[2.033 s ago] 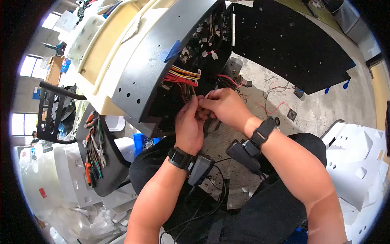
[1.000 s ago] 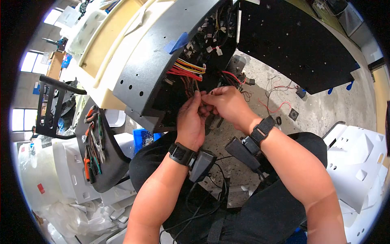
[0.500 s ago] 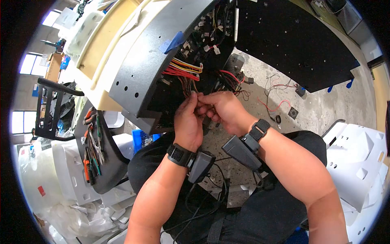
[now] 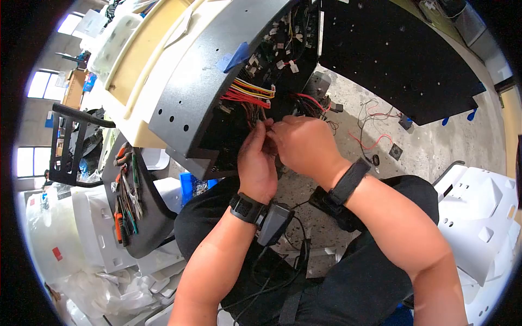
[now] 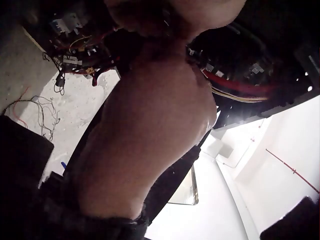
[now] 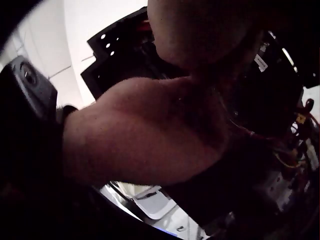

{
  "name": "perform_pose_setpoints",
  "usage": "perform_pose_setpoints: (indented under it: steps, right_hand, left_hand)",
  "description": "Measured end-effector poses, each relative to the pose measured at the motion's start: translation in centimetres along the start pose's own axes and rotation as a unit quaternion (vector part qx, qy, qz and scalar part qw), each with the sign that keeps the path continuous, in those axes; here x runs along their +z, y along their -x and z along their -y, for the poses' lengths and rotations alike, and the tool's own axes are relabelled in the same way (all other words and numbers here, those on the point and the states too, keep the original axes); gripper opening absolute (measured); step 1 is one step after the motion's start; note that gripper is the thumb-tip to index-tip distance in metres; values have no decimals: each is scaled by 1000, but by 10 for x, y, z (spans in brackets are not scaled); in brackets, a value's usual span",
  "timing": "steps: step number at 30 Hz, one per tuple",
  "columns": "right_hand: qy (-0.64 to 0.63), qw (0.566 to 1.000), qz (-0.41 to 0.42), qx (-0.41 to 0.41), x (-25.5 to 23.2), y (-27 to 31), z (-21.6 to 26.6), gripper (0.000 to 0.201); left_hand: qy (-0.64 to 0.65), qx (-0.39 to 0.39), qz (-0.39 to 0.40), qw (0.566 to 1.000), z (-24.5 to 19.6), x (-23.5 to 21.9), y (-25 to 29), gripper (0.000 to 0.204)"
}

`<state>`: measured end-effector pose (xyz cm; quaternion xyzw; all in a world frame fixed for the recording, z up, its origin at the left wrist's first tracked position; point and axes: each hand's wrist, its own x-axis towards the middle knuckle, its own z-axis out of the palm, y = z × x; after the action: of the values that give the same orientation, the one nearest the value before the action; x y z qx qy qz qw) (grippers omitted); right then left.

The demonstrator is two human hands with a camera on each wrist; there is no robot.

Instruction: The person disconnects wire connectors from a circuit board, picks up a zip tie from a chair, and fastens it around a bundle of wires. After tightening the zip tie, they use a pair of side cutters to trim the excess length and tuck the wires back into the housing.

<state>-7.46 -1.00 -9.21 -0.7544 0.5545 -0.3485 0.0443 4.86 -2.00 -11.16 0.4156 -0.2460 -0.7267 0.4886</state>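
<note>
Both hands meet at the opening of a black metal housing (image 4: 206,70). Thin brownish wires (image 4: 254,113) run down from inside it to the fingertips. My left hand (image 4: 258,169) pinches these wires between thumb and fingers, palm turned inward. Right beside it, my right hand (image 4: 307,144) has its fingers curled in at the same spot, back of the hand upward, with its fingertips mostly hidden. What lies between the fingers is too dark to make out in the wrist views. Just above hang red and yellow wires (image 4: 247,96) with white connectors at their ends.
A black perforated panel (image 4: 391,60) stands open at the right. Loose wires (image 4: 375,130) lie on the concrete floor. Pliers and other hand tools (image 4: 126,201) rest on a dark seat (image 4: 155,217) at left. White molded parts (image 4: 473,212) stand at right, a blue bin (image 4: 187,186) near the knee.
My right hand has rolled over, its back now turned up and its wrist camera swung underneath. My left hand stays at the wires, and the head view has shifted slightly.
</note>
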Motion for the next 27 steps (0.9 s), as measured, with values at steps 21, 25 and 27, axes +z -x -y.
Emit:
perform_pose_setpoints:
  steps: [21,25,27]
  right_hand:
    - [-514,761,116,378,-1,-14,-3,25]
    - [-630,534,150,543,6,-9,-7,31]
    - [-611,585,148,513,11,-7,-8,28]
  left_hand:
    - [-14,9,4,1000,-3,4,0,24]
    - [-36,-2,-16,999,0,3,-1,23]
    - [-32,-8,-18,999,0,0,-1,23]
